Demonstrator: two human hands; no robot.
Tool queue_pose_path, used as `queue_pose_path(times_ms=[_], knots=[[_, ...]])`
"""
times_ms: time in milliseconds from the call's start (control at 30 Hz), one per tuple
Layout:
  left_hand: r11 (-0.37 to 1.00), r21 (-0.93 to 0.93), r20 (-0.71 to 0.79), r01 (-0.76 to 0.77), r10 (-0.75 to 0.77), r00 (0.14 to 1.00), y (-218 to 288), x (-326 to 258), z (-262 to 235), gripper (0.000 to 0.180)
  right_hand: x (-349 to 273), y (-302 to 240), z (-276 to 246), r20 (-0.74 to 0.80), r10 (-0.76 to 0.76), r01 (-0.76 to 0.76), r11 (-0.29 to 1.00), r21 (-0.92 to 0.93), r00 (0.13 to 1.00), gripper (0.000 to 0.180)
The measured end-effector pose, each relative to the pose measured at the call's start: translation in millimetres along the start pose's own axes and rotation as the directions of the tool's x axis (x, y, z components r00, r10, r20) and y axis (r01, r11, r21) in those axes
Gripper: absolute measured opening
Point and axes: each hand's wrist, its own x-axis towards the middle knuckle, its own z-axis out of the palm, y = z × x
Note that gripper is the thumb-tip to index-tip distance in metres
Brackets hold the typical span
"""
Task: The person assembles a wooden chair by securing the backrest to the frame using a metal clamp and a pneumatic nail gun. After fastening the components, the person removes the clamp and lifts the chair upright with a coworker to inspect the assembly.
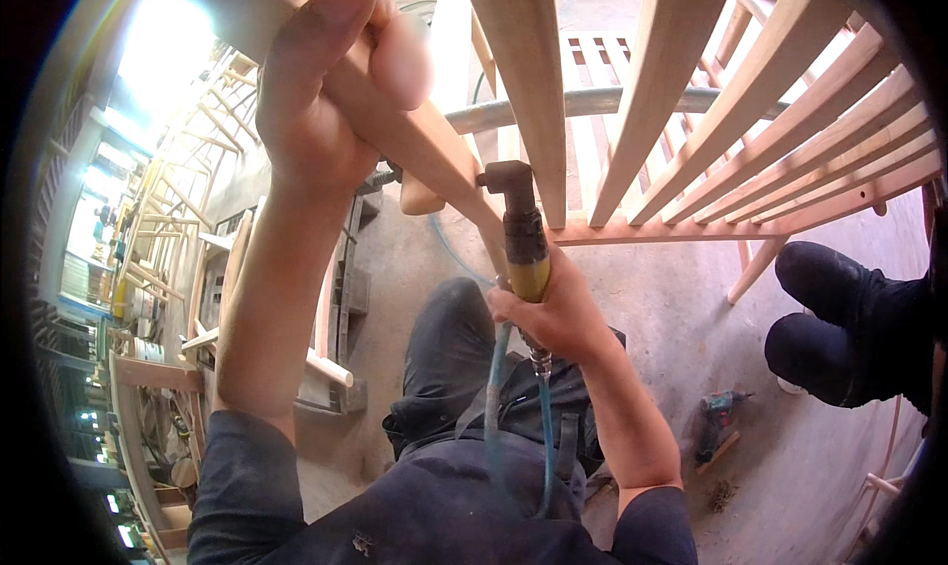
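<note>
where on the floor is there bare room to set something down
Bare concrete floor lies open between the slatted wooden frame above, the black boots at right and the cordless drill below. The left side is crowded with stacked chair frames. Both hands are occupied: left hand grips a wooden rail, right hand the air tool.

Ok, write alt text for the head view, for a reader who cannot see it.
Seen from above, a person's right hand holds a yellow air tool with a blue hose against a slatted wooden frame, while the left hand grips one of its wooden rails. A cordless drill lies on the dusty concrete floor, near another person's dark shoes.
</note>
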Motion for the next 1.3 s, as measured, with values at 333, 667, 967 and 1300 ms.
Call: queue_pose_path(times_ms=[333, 667, 967, 1300], knots=[[0.999, 0.034, 0.021, -0.004, 0.003, 1.000, 1, 0, -4, 0.043, 19, -5, 8, 0.092, 0.067, -0.085, 0.976, 0.201, 0.993, 0.032], [1.000, 0.006, 0.012, 0.009, -0.009, 1.000, 2, 0, -3, 0.043, 27, -19, -10, 0.059, 0.023, -0.023, 1.000, -0.007, 0.998, 0.031], [0.999, 0.032, -0.019, 0.009, -0.008, 1.000, 2, -2, 1, 0.043, 26, -13, -4, 0.089, 0.099, -0.108, 0.987, 0.115, 0.991, 0.032], [0.999, -0.005, -0.058, 0.032, -0.032, 0.998, 6, -2, 3, 0.042, 34, -9, -11, 0.020, -0.021, 0.023, 0.994, -0.110, 1.000, 0.027]])
